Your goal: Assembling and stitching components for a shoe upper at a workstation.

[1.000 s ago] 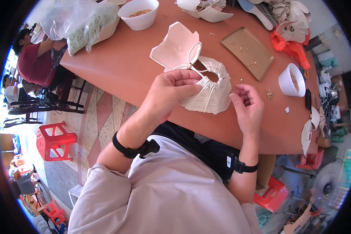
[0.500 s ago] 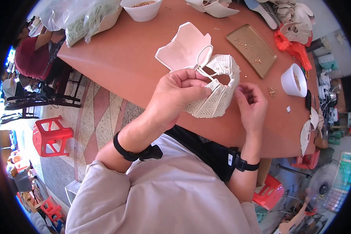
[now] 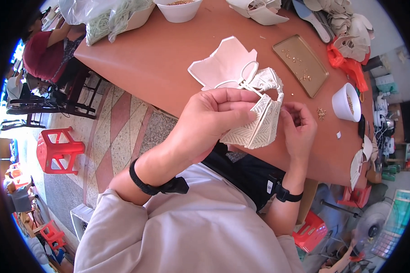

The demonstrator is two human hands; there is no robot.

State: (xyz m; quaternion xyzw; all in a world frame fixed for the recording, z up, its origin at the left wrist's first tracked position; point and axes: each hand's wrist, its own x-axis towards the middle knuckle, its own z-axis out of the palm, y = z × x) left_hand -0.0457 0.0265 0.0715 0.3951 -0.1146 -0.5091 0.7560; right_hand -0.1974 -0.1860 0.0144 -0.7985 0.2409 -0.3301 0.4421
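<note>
A cream shoe upper [image 3: 255, 127] with a woven, ribbed pattern is held above the table, tilted, with a pale cord lace [image 3: 249, 73] looping from its top. My left hand [image 3: 218, 107] pinches its near side between thumb and fingers. On the right, my right hand [image 3: 299, 127] has its fingers curled close to the upper's edge; whatever is between the fingertips is too small or hidden to make out. Behind the upper lies a pale pink-cream cut piece [image 3: 225, 61]. A brown tray [image 3: 316, 79] with scattered small gold bits sits beyond my right hand.
A white bowl [image 3: 339, 102] of gold bits stands at right, beside a small loose pile [image 3: 321, 113]. Another white bowl [image 3: 177, 12] and a plastic bag [image 3: 107, 20] are at the far edge. A red stool [image 3: 59, 150] stands on the floor at left, near another person [image 3: 43, 54].
The shoe upper has turned in my left hand, so its opening looks narrower and its side faces right. My right hand stays curled beside it. The whole view has shifted slightly.
</note>
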